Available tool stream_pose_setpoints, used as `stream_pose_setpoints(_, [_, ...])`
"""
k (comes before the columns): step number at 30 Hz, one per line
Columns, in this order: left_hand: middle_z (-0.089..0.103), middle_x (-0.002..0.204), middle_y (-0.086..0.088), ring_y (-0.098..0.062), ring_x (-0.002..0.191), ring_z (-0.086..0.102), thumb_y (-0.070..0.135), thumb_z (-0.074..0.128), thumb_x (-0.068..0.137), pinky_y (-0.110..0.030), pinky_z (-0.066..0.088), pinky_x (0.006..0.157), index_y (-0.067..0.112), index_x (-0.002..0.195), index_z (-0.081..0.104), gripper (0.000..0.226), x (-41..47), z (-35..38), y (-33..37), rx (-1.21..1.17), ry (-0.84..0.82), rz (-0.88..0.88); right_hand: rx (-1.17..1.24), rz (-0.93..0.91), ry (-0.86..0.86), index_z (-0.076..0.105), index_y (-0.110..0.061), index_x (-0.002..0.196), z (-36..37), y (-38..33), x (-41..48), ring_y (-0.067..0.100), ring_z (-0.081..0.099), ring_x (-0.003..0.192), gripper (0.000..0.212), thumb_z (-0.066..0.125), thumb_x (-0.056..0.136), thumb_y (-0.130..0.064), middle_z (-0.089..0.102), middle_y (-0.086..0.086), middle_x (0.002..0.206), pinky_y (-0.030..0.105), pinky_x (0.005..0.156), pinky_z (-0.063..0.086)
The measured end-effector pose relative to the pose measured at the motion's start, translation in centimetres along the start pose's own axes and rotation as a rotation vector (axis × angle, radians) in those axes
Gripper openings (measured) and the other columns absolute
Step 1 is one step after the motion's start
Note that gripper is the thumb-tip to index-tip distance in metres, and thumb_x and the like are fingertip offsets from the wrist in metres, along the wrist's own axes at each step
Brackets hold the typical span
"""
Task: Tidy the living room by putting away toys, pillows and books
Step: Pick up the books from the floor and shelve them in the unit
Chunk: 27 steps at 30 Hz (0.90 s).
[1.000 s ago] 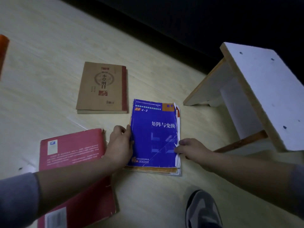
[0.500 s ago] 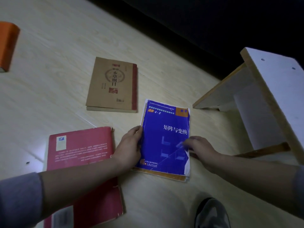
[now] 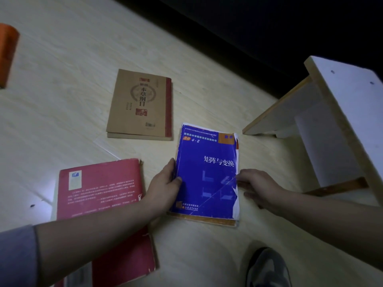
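Since a moment ago the left hand (image 3: 163, 189) has slid its thumb onto the cover of the blue book (image 3: 207, 175); the book lies flat on the floor (image 3: 62, 79), between the red book (image 3: 99, 191) on the left and the white stool (image 3: 342, 96) on the right; it looks thin, light and bendy, torn on the right, so hold both long sides; both arms reach in from the near side; the left hand grips the left side; the right hand (image 3: 257, 187) touches the right side with bent fingers, but I cannot tell if it has hold.
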<state>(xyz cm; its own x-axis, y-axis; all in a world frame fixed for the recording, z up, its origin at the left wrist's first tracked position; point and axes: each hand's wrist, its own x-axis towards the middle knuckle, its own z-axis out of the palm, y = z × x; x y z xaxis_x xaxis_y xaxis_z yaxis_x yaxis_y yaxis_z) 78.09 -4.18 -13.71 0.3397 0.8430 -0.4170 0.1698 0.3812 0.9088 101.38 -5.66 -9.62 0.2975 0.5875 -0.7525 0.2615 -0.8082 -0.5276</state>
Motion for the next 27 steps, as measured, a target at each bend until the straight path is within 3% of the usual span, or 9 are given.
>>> stream_pose_setpoints(2, [0.051, 0.093, 0.032, 0.009, 0.084, 0.057, 0.011, 0.04, 0.1, -0.014, 0.046, 0.069, 0.042, 0.1, 0.044, 0.031, 0.2, -0.1, 0.4, -0.053, 0.001, -0.034, -0.074, 0.022, 0.088, 0.047, -0.01, 0.132, 0.2, -0.2, 0.3, 0.013, 0.057, 0.102, 0.045, 0.056, 0.093, -0.032, 0.055, 0.004, 0.131, 0.022, 0.06, 0.048])
stream_pose_setpoints(3, [0.052, 0.093, 0.03, 0.008, 0.083, 0.057, 0.013, 0.041, 0.1, -0.016, 0.047, 0.069, 0.043, 0.094, 0.043, 0.031, 0.4, -0.1, 0.4, -0.06, -0.003, -0.042, -0.069, 0.047, 0.103, 0.044, -0.01, 0.134, 0.3, -0.3, 0.6, 0.012, 0.056, 0.099, 0.049, 0.057, 0.093, -0.033, 0.054, 0.004, 0.129, 0.025, 0.067, 0.051])
stream_pose_setpoints(6, [0.05, 0.093, 0.03, 0.006, 0.083, 0.055, 0.015, 0.04, 0.101, -0.017, 0.047, 0.07, 0.04, 0.098, 0.041, 0.025, 0.6, -0.1, 0.5, -0.031, -0.008, -0.052, 0.055, 0.096, 0.016, 0.051, -0.009, 0.121, 1.1, -0.9, 1.3, 0.017, 0.063, 0.094, 0.036, 0.057, 0.092, -0.031, 0.064, 0.006, 0.115, 0.037, 0.089, 0.05])
stream_pose_setpoints(10, [0.051, 0.103, 0.013, 0.0, 0.081, 0.051, 0.021, 0.043, 0.1, -0.02, 0.044, 0.066, 0.027, 0.106, 0.04, 0.009, 1.0, -0.2, 1.1, -0.009, 0.102, -0.142, 0.199, 0.098, 0.003, 0.05, -0.01, 0.119, 1.7, -1.3, 1.6, 0.021, 0.066, 0.087, 0.033, 0.057, 0.093, -0.028, 0.066, 0.007, 0.103, 0.034, 0.076, 0.053])
stream_pose_setpoints(13, [0.051, 0.13, -0.003, -0.018, 0.105, 0.055, 0.031, 0.054, 0.095, -0.029, 0.047, 0.076, 0.015, 0.137, 0.038, 0.047, 2.1, -0.3, 1.5, -0.051, 0.178, -0.251, 0.298, 0.137, 0.01, 0.05, -0.009, 0.119, 1.5, -1.1, 2.0, 0.022, 0.066, 0.086, 0.034, 0.058, 0.092, -0.027, 0.066, 0.009, 0.102, 0.034, 0.074, 0.056])
stream_pose_setpoints(15, [0.055, 0.127, -0.009, -0.025, 0.109, 0.058, 0.039, 0.063, 0.088, -0.032, 0.051, 0.075, 0.011, 0.134, 0.041, 0.058, 3.1, -0.6, 1.6, -0.061, 0.175, -0.341, 0.378, 0.155, -0.015, 0.051, -0.008, 0.117, 1.0, -1.1, 2.2, 0.024, 0.069, 0.082, 0.032, 0.06, 0.091, -0.026, 0.069, 0.012, 0.102, 0.03, 0.059, 0.058])
stream_pose_setpoints(17, [0.063, 0.114, -0.009, -0.025, 0.099, 0.065, 0.043, 0.071, 0.08, -0.038, 0.056, 0.078, 0.009, 0.119, 0.05, 0.056, 3.7, -0.7, 1.6, -0.068, 0.104, -0.414, 0.412, 0.147, -0.039, 0.053, -0.007, 0.117, 0.6, -1.0, 2.4, 0.027, 0.071, 0.085, 0.034, 0.063, 0.089, -0.024, 0.07, 0.014, 0.105, 0.033, 0.057, 0.06])
stream_pose_setpoints(22, [0.067, 0.11, -0.015, -0.028, 0.094, 0.069, 0.012, 0.067, 0.086, -0.046, 0.056, 0.085, 0.004, 0.109, 0.051, 0.029, 3.7, 0.0, 1.2, -0.109, -0.034, -0.414, 0.278, 0.078, -0.004, 0.058, -0.002, 0.115, 1.1, -0.1, 3.1, 0.033, 0.069, 0.09, 0.033, 0.067, 0.087, -0.016, 0.07, 0.017, 0.105, 0.037, 0.072, 0.056])
stream_pose_setpoints(27, [0.065, 0.109, -0.015, -0.029, 0.094, 0.069, 0.001, 0.06, 0.088, -0.036, 0.058, 0.067, 0.003, 0.11, 0.046, 0.027, 2.6, 0.0, 2.1, -0.242, -0.03, -0.292, 0.292, -0.105, 0.021, 0.05, -0.012, 0.125, 0.6, 0.3, 2.9, 0.031, 0.07, 0.092, 0.044, 0.069, 0.086, -0.016, 0.068, 0.013, 0.111, 0.048, 0.078, 0.058])
